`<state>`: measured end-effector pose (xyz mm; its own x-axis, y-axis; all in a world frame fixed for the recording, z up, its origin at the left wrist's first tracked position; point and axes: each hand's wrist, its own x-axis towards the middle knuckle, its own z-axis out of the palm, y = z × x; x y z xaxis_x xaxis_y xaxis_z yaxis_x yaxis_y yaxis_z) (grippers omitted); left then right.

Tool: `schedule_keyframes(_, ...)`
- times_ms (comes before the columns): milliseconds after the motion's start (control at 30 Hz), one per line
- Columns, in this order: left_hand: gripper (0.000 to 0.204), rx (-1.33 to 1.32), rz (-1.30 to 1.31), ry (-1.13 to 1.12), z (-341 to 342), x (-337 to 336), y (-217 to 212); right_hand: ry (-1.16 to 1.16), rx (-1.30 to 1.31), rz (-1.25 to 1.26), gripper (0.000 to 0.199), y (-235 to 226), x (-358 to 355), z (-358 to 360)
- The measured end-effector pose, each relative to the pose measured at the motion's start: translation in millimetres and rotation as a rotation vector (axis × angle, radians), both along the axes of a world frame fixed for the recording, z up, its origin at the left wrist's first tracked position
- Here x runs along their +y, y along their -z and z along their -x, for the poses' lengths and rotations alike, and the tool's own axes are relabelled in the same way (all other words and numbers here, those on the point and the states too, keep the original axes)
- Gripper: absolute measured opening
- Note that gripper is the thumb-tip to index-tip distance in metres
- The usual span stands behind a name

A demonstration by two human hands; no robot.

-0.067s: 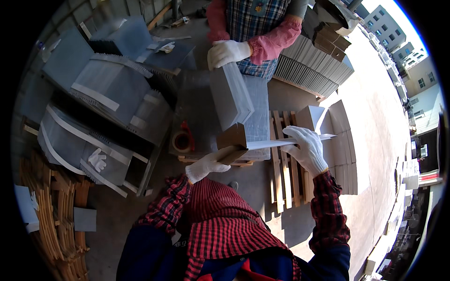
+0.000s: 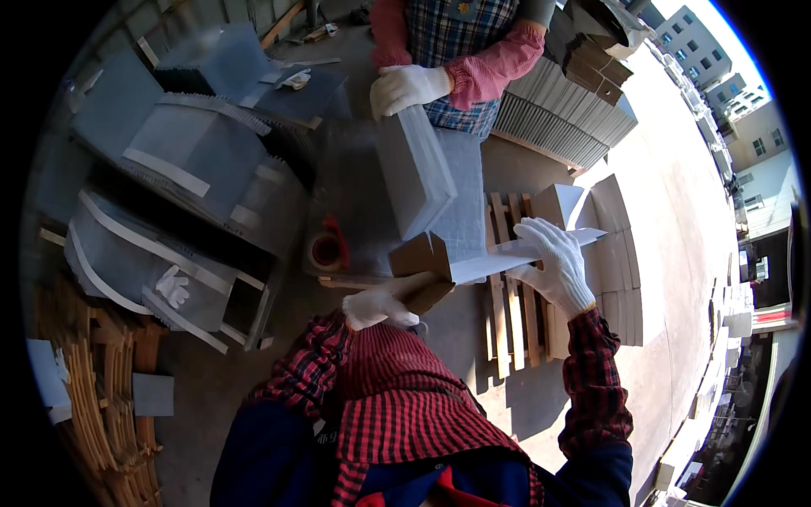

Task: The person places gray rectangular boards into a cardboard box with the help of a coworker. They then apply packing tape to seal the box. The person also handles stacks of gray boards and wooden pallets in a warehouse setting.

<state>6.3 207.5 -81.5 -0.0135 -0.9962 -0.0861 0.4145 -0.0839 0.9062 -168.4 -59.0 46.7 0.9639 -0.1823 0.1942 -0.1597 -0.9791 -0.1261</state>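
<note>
Seen from above, a person in a red checked shirt and white work gloves handles a flat cardboard piece over a work surface. Nearest, the left hand [image 2: 378, 308] is curled closed on the brown underside corner of the cardboard piece [image 2: 473, 264], just in front of the person's chest. The right hand [image 2: 551, 264] is raised at the right, fingers wrapped around the pale far edge of the same piece, thumb underneath; both grips are closed on it. The cardboard piece lies nearly level between the two hands, above a wooden pallet [image 2: 507, 313] with slats running away from the viewer.

Against the picture a moment earlier, almost nothing has shifted: both hands hold the same places on the piece, and it lies at much the same tilt.

Just left of the piece, a red roll of tape [image 2: 326, 248] sits on the grey surface. Beyond the piece, a tall grey box [image 2: 414, 173] stands tilted, and a co-worker's gloved hand [image 2: 407, 88] rests on its top edge, as before. The co-worker wears a pink sleeve and a checked apron.

To the left lie stacked grey flat panels [image 2: 194, 152] with pale strips, one bearing a loose white glove [image 2: 173, 286]. At far right, flattened cartons [image 2: 566, 110] are stacked in rows.
</note>
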Motion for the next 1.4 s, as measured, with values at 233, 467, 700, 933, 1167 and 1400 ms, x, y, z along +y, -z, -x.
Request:
schedule_keyframes(233, 0.074, 0.724, -0.088, -0.097, 7, -21, 36, 0.059, 0.175, 0.032, 0.106, 37, 13, 8)
schedule_keyframes(467, 0.053, -0.104, -0.335, -0.194, 43, -70, 45, 0.209, 0.220, -0.017, 0.102, 36, 21, 11)
schedule_keyframes(700, 0.035, -1.037, 0.148, 0.206, 148, -71, 21, 1.008, -0.556, -0.640, 0.076, 21, 121, 135)
schedule_keyframes(933, 0.034, -0.553, 0.873, 0.179, 203, -71, -38, 0.767, -1.647, -1.638, 0.050, 31, 244, 220)
schedule_keyframes(1167, 0.036, 0.814, -0.079, 0.569, 193, -105, -34, 0.715, -1.478, -1.685, 0.046, 26, 220, 173)
schedule_keyframes(1400, 0.056, 0.097, 0.358, 0.305, 70, -124, -50, 0.594, -1.319, -1.690, 0.050, 63, 148, 102)
